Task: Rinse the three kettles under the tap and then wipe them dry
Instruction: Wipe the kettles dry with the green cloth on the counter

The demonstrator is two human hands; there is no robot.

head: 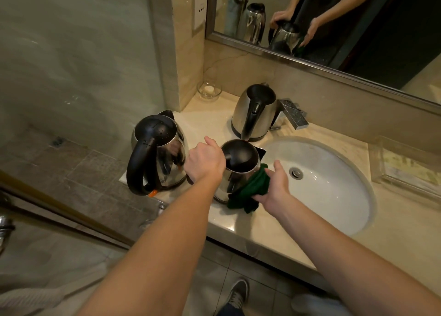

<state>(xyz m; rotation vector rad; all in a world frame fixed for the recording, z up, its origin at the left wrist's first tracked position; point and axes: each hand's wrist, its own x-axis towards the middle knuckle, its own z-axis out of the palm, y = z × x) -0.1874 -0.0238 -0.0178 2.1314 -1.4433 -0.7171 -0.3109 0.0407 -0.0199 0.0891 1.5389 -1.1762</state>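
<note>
So the middle kettle [241,157] sits on the counter [262,225] right between your two hands, at the near-left rim of the sink [334,196], upright with its black lid on. Your left hand [205,160] is curled into a fist on the kettle's left side, where the handle is. The handle itself is hidden under your knuckles, but the mirror [334,17] shows that hand wrapped over it. Your right hand [276,184] has the green cloth [250,189] bunched between thumb and fingers and is pressing it flat against the kettle's steel side, thumb pointing up, with a bit of cloth hanging down onto the counter. Just left of your left hand is the big kettle [157,153], upright, water drops on its black lid, its loop handle pointing back toward you. Beyond both hands, near the wall, is the back kettle [253,113], also upright, just beside the chrome tap [292,113]. To the right of your right hand the white basin opens out with the drain [296,173] in the middle, and past its far side there's a clear tray [403,167] on the counter. Way back in the corner beyond your left hand is a small glass dish [209,90] with something white in it. Your shoe [238,294] shows on the floor tiles below your arms.
</note>
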